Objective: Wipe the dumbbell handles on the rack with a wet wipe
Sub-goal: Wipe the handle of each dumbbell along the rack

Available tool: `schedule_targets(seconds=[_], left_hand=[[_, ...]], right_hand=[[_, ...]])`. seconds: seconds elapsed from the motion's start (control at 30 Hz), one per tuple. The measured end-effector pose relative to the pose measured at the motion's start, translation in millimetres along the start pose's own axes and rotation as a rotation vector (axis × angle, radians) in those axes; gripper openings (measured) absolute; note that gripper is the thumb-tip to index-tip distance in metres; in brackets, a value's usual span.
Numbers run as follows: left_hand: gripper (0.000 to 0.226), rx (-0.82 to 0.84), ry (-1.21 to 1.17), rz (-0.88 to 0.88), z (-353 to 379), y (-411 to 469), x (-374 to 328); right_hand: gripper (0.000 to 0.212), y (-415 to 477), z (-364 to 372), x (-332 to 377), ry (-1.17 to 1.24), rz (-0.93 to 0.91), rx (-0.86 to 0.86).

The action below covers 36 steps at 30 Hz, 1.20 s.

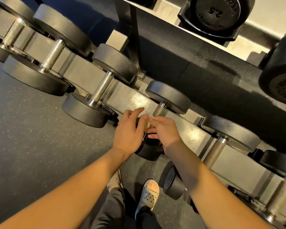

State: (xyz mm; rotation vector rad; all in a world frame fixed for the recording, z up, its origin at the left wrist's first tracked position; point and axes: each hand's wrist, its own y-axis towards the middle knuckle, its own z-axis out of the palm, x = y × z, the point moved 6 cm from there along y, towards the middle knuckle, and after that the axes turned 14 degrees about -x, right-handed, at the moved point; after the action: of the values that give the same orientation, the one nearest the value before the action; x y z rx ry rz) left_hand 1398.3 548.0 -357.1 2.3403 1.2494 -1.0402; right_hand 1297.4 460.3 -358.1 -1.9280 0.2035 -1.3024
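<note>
Dumbbell handle (159, 110): long axis runs from near-left to far-right across rack (132, 97). My left hand (130, 131) and right hand (166, 129) meet on pale wipe (147, 125); grip blurred, cannot tell.

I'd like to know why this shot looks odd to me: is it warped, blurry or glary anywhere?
Head view: the wide lens seems to bow and tilt the rack. Warm glare patches sit on its shelf. The fingertips of the left hand and right hand are smeared by motion. The nearby dumbbell handle looks sharp.
</note>
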Motion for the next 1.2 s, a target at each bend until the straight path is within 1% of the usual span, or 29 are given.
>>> schedule_targets(seconds=[0.07,0.1,0.13,0.17,0.2,0.27,0.3,0.33,0.37,0.4,0.43,0.47,0.5,0.53,0.57,0.63,0.67,0.7,0.77,0.87,0.93,1.0,1.03,1.07,1.1,1.13,1.2], left_hand=[[0.038,0.129,-0.100,0.027,6,7,-9],[0.036,0.144,-0.146,0.013,8,11,-15],[0.036,0.138,-0.205,-0.026,10,17,-19],[0.036,0.109,-0.262,-0.076,11,23,-24],[0.033,0.050,-0.310,-0.136,13,31,-29],[0.021,-0.113,-0.379,-0.298,21,43,-31],[0.016,-0.168,-0.397,-0.381,30,47,-31],[0.016,-0.188,-0.398,-0.448,41,47,-32],[0.021,-0.180,-0.379,-0.489,53,44,-33],[0.027,-0.152,-0.345,-0.494,66,41,-33],[0.032,-0.119,-0.297,-0.472,73,38,-35],[0.037,-0.089,-0.264,-0.436,77,36,-34],[0.041,-0.052,-0.260,-0.419,79,37,-31],[0.041,0.000,-0.301,-0.452,81,41,-25],[0.039,0.060,-0.398,-0.521,83,46,-18],[0.037,0.202,-0.560,-0.676,85,52,-9],[0.038,0.272,-0.552,-0.701,85,53,-7],[0.039,0.328,-0.501,-0.674,83,54,-6],[0.042,0.390,-0.329,-0.524,75,57,-6],[0.043,0.414,-0.116,-0.251,55,61,4],[0.035,0.525,-0.011,-0.073,43,57,13],[0.024,0.636,0.240,0.129,34,52,23],[0.021,0.662,0.363,0.204,30,49,25],[0.020,0.643,0.434,0.227,27,50,24],[0.019,0.580,0.420,0.205,26,53,21],[0.018,0.487,0.310,0.102,25,58,14],[0.019,0.263,-0.091,-0.245,26,69,4]], right_hand=[[0.023,-5,2,5,0.102,0.087,0.125],[0.024,-5,1,9,0.077,0.106,0.150],[0.024,-6,-3,16,0.001,0.094,0.147],[0.021,-6,-10,26,-0.095,0.022,0.109],[0.020,-3,-22,41,-0.179,-0.132,0.021],[0.021,-6,-50,84,-0.289,-0.632,-0.206],[0.020,-7,-60,103,-0.333,-0.822,-0.296],[0.019,-4,-65,115,-0.394,-0.898,-0.378],[0.017,8,-66,122,-0.458,-0.897,-0.439],[0.015,22,-63,126,-0.522,-0.872,-0.460],[0.016,37,-53,123,-0.559,-0.833,-0.427],[0.021,49,-43,116,-0.579,-0.794,-0.379],[0.028,58,-36,108,-0.608,-0.783,-0.368],[0.034,63,-32,102,-0.639,-0.806,-0.398],[0.038,64,-31,99,-0.658,-0.847,-0.445],[0.039,65,-34,99,-0.661,-0.901,-0.484],[0.040,66,-35,100,-0.658,-0.913,-0.476],[0.040,67,-35,100,-0.656,-0.916,-0.469],[0.040,67,-34,99,-0.649,-0.931,-0.472],[0.043,66,-33,98,-0.638,-0.958,-0.489],[0.044,66,-34,98,-0.616,-0.975,-0.497],[0.043,65,-34,98,-0.591,-0.991,-0.504],[0.042,64,-34,99,-0.579,-1.007,-0.505],[0.041,63,-34,99,-0.566,-1.023,-0.503],[0.041,63,-34,99,-0.555,-1.035,-0.500],[0.041,64,-34,99,-0.550,-1.036,-0.492],[0.042,67,-35,98,-0.555,-1.013,-0.472]])
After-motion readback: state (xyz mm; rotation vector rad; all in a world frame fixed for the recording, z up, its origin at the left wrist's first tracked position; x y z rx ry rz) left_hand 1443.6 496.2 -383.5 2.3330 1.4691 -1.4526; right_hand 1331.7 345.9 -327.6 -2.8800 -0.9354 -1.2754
